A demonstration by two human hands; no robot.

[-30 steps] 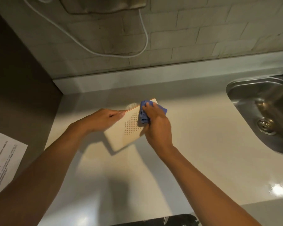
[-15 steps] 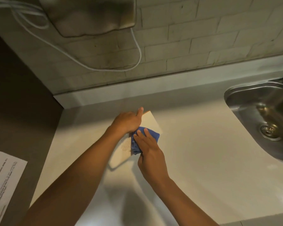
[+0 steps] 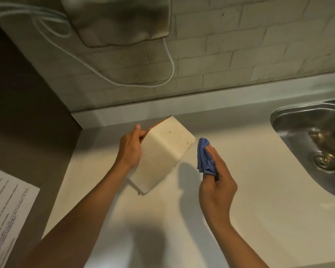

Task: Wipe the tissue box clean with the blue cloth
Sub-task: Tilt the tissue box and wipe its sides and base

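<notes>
Blue cloth poised beside a tilted box: the wiping step is pausing between faces.

The left hand is gripping the box by its far edge, thumb raised over the top and fingers curling behind, and is holding it tipped above the counter, its speckled end face turning toward the cloth. The right hand is pinching the bunched cloth between thumb and pressed-together fingers, just beside the box and apart from it. The next move is probably calling for the cloth to be pressing flat against the spotted face while the left hand is bracing the box. The sink is lying well to the right, a printed sheet at the left edge and a white cord hanging on the tiled wall behind; nothing is standing between cloth and box.
</notes>
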